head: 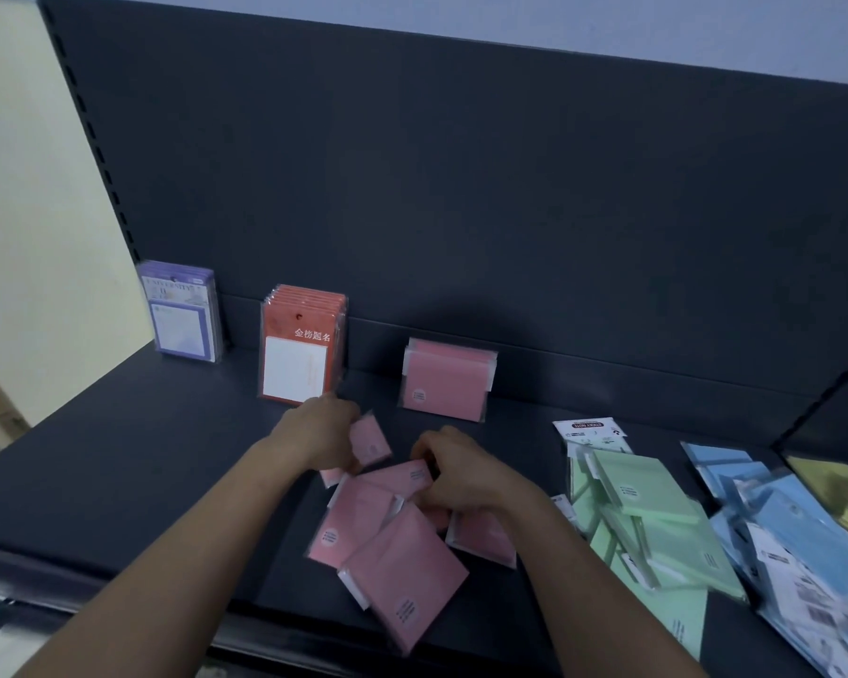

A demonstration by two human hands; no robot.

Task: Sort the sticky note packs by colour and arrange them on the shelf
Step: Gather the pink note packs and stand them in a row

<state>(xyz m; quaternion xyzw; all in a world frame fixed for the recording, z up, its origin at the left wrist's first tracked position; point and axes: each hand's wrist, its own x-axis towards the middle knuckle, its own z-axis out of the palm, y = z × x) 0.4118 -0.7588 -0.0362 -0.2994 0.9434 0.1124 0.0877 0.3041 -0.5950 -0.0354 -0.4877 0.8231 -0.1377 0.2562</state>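
A small pink pack (370, 440) is gripped in the left hand (321, 433) – the standing pink row (446, 381) lies just beyond, up-right. The right hand (454, 469) is closed on the loose pink pile (392, 540) on the shelf (118, 457).

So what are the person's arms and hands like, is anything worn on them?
Both arms are bare as far as the view reaches: no sleeves, gloves, watch or bracelets. The left hand and right hand show no rings that I can make out.
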